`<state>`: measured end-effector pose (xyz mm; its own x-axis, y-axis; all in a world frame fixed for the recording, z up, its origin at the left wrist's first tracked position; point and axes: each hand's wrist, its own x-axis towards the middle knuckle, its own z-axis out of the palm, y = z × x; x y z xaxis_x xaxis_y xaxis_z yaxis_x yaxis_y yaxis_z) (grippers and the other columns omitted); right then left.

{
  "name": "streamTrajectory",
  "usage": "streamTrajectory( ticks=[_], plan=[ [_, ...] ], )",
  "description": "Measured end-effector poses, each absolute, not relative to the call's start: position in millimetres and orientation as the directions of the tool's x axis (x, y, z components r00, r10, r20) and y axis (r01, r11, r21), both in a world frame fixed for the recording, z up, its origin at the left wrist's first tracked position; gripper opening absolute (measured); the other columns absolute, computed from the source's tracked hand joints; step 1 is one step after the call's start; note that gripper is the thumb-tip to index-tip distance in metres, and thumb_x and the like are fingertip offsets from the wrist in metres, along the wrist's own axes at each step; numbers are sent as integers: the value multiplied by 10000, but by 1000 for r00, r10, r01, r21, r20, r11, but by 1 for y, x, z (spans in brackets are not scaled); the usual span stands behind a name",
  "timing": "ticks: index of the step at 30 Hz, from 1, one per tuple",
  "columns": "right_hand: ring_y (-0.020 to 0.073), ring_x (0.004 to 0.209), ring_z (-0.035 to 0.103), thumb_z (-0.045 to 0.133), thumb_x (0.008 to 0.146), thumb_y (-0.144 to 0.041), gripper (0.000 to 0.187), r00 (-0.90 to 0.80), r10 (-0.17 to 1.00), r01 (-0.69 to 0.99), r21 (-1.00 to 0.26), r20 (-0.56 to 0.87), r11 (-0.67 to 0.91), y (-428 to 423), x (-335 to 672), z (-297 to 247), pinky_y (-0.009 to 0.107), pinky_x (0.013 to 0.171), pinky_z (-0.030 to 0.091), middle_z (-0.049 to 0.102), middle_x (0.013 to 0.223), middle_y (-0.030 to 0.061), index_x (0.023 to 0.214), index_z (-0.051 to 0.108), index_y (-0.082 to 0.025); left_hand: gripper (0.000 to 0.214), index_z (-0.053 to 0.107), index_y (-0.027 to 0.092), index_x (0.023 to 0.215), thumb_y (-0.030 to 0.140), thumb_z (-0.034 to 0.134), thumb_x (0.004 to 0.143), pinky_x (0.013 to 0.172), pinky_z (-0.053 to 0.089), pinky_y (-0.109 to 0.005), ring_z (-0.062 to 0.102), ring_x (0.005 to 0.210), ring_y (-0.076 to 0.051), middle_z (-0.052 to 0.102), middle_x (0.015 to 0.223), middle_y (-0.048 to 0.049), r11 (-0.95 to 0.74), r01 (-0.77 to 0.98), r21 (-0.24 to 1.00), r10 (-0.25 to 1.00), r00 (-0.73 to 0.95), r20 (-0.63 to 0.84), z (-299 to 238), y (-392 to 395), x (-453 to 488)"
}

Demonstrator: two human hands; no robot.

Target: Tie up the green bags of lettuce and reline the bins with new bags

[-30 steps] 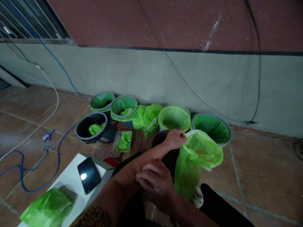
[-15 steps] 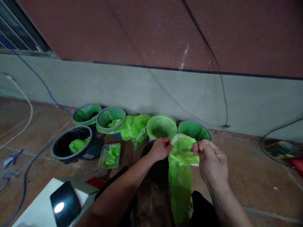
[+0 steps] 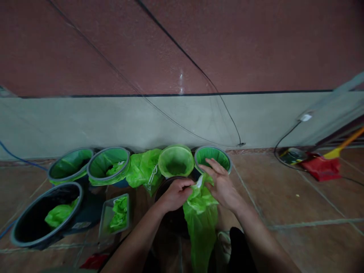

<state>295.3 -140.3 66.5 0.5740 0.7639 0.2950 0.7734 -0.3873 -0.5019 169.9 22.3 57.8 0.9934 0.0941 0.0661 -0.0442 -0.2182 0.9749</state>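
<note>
Green plastic bag seen from the head, hanging near centre over a dark bin; mouth pinched in left hand, grip clenched; right hand flat against bag's top right, grip released, fingers spread.

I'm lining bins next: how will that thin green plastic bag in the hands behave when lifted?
Probably floppy: the thin green plastic bag hangs limp and crumpled below the left hand, which pinches its top. Likely very light, since that pinch alone seems to carry it. The smooth film may slip.
</note>
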Motion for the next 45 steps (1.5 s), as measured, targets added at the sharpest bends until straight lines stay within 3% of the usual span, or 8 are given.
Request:
streamTrajectory(
  ticks=[5,10,18,28,34,38,42,45],
  plan=[
    [234,980,722,506,855,-123,311,626,726,737,-522,285,-430,-142,298,73,569,1105,390,784,1003,38,1000,750,-248,154,657,170,745,192,524,821,642,406,-219,529,685,-116,603,726,21,-308,-37,951,87,994,67,62,24,166],
    [192,685,722,541,866,-244,241,708,618,655,-644,341,-396,-148,296,85,289,657,537,785,820,35,946,766,-209,157,656,195,737,90,539,723,612,392,-229,537,634,-120,606,692,22,-646,115,755,326,936,136,52,31,169],
    [170,548,666,577,873,-424,323,798,396,600,-662,455,-449,-162,298,84,257,538,484,782,776,44,961,788,-196,163,664,212,831,190,504,847,726,444,-284,644,787,-185,689,889,-45,-771,482,417,603,764,231,55,55,165],
    [280,869,740,551,864,-537,444,893,246,449,-716,376,-534,-178,318,81,336,735,546,789,977,107,1003,780,-183,40,595,208,747,188,561,755,648,432,-264,586,609,-146,617,639,32,-534,380,755,771,584,252,52,86,161],
    [293,904,729,518,870,-491,430,912,349,393,-713,218,-581,-191,342,64,372,768,555,780,997,118,1033,760,-175,99,510,211,618,248,585,670,591,381,-240,472,565,-112,489,567,69,-205,85,975,867,477,140,53,94,164],
    [298,923,729,585,802,-370,480,883,470,355,-651,-4,-671,-191,346,60,405,787,575,765,1015,131,1230,677,-174,148,542,198,687,248,666,624,569,353,-208,450,573,-86,504,609,80,20,-59,998,806,591,19,62,87,163],
    [304,1354,502,678,764,-360,700,721,657,609,-652,219,-452,-171,315,76,476,1101,435,536,1458,138,1425,502,-216,190,628,181,766,241,741,626,613,387,-210,506,629,-92,584,682,59,57,-23,998,575,818,-14,71,67,162],
    [267,1330,520,675,818,-396,676,547,817,619,-746,183,-247,-151,288,87,453,1090,443,550,1441,109,1443,469,-244,271,684,172,848,275,809,631,664,417,-223,553,691,-109,645,766,31,89,17,996,341,939,-46,73,50,162]
  ],
)
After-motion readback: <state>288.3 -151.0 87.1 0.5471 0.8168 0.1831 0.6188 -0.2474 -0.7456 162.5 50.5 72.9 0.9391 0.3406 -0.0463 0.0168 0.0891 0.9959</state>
